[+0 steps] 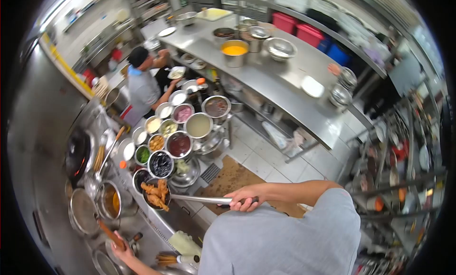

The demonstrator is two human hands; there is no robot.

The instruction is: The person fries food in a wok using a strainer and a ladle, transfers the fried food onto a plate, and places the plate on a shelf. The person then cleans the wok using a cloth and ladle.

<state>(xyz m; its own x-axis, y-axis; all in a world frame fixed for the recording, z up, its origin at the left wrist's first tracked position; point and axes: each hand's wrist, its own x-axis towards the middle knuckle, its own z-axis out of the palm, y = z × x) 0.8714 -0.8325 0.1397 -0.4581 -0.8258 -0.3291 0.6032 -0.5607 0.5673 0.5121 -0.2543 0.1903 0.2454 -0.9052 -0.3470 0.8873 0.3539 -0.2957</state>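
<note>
My right hand (244,199) is closed around the dark grip of a long-handled scoop (199,198). Its metal shaft runs left to a round head heaped with browned fried pieces (156,195), which look like chicken. Those pieces hide most of the head, held beside the dark-filled bowls at the counter. At lower left, my left hand (122,249) grips the wooden handle of a round mesh strainer (84,211). The strainer lies on the stove side, left of a metal pot (110,200) with orange-brown liquid.
Several ingredient bowls (179,145) crowd the counter ahead. A dark wok (78,151) with a glow beside it stands at left. Beyond the bowls, a co-worker (142,85) holds a dish. A steel table (285,80) with pots runs across the back; shelves (394,170) stand at right.
</note>
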